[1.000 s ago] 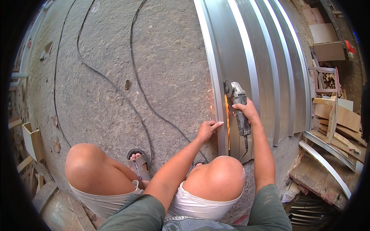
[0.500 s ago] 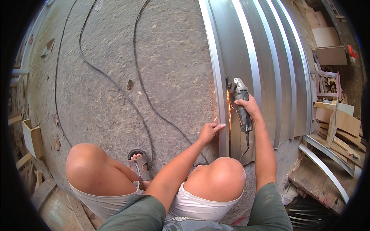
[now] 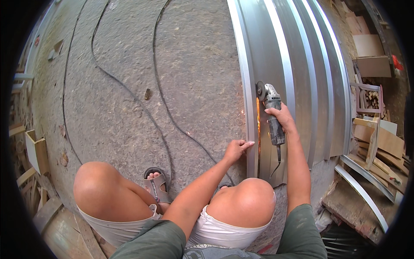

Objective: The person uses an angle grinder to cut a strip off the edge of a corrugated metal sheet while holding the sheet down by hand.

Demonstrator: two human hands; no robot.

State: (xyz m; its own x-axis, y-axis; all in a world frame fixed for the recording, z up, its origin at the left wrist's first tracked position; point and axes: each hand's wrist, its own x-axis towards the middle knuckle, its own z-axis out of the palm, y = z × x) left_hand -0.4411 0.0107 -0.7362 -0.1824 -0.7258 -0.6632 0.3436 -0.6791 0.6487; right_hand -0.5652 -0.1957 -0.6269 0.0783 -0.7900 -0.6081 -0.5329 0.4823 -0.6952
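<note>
My right hand (image 3: 281, 116) is wrapped round the body of an angle grinder (image 3: 274, 113), its cord trailing back toward my knee. The grinder's disc (image 3: 260, 91) meets a ribbed metal sheet (image 3: 297, 86) close to its left edge. Orange sparks (image 3: 258, 121) stream from the disc toward me along a dark slit in the sheet. My left hand (image 3: 236, 150) pinches the raised left edge strip (image 3: 250, 129) of the sheet, beside the slit and nearer to me than the grinder.
Dark cables (image 3: 160, 95) run across the rough concrete floor (image 3: 116, 47) on the left. A small brown block (image 3: 147, 93) lies there. Wood scraps and boards (image 3: 379, 142) are piled on the right, near curved metal strips (image 3: 364, 194). A wooden box-like piece (image 3: 38, 152) stands far left.
The whole view has shifted slightly. The spark stream is narrower and keeps closer to the slit. Both hands keep their holds on the grinder and the sheet's edge.
</note>
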